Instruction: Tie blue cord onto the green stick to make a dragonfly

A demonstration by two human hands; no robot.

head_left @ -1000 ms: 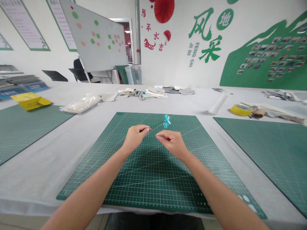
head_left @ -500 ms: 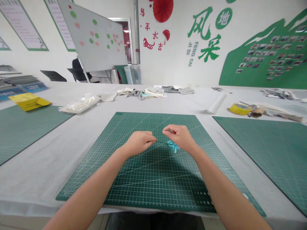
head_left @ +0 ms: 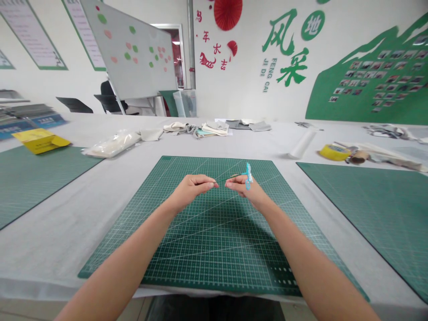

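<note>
A small light-blue and white flower-like piece (head_left: 248,175) on a thin dark stem (head_left: 236,175) is held above the green cutting mat (head_left: 214,249). My left hand (head_left: 194,189) is closed in a pinch, its fingertips at the stem's far end. Close by, my right hand (head_left: 249,189) is also pinched, just under the stem, with the blue piece showing over its knuckles. What lies between the right fingertips is too small to make out. A narrow gap separates the two hands' fingertips.
More cutting mats lie at left (head_left: 40,178) and right (head_left: 374,209). Beyond are a plastic-wrapped packet (head_left: 113,143), a yellow folder (head_left: 40,141), fabric scraps (head_left: 214,129), a white roll (head_left: 302,143) and a yellow tape roll (head_left: 335,152).
The blue piece has swung up from beside the right wrist to above the right hand, its stem now tilted upward. My left hand has risen slightly, and the right fingertips have lowered a little.
</note>
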